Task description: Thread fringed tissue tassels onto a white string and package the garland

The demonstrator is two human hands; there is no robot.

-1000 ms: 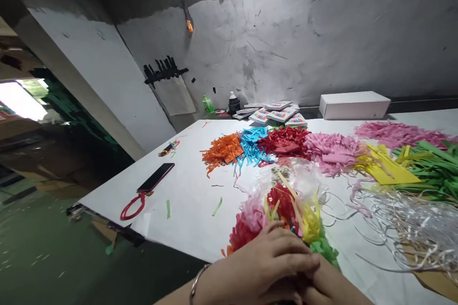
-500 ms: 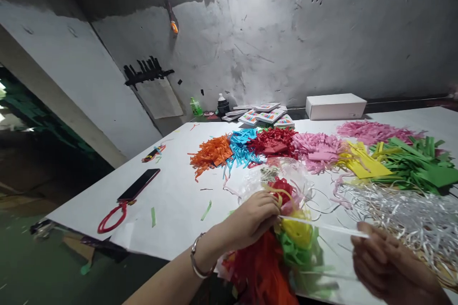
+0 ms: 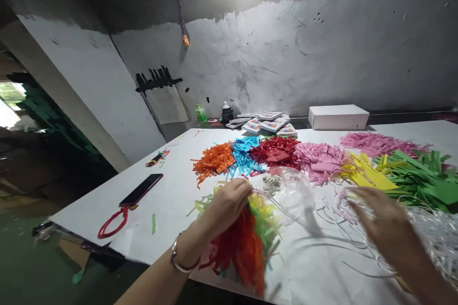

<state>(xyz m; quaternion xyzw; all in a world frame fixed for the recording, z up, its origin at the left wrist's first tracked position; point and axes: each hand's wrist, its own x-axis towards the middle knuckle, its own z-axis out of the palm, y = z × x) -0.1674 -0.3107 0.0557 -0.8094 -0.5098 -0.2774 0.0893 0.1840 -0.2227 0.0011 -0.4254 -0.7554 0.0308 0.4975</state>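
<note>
My left hand (image 3: 229,202) is closed on the gathered top of a tissue-paper tassel (image 3: 246,248), whose red, orange, green and yellow strips hang down onto the table. A thin pale ribbon (image 3: 277,205) trails rightward from beside those fingers. Over the right part of the table my right hand (image 3: 384,226) is blurred, its fingers stretched out and apart from the thumb, with nothing visible between them. A loose pink ribbon (image 3: 344,205) lies close to its fingertips. Beneath and beside it spreads a heap of silvery-white ribbon strands (image 3: 434,238).
Behind my hands runs a row of cut paper bundles: orange (image 3: 214,159), blue (image 3: 245,152), red (image 3: 277,152), pink (image 3: 320,159), yellow (image 3: 368,171) and green (image 3: 425,176). A clear plastic bag (image 3: 295,190), a phone (image 3: 141,190) and a white box (image 3: 338,117) also lie there.
My left hand has moved left with the tassel, which now spreads on the table. The white ribbon stretched between both hands has left my right hand, which has risen and opened.
</note>
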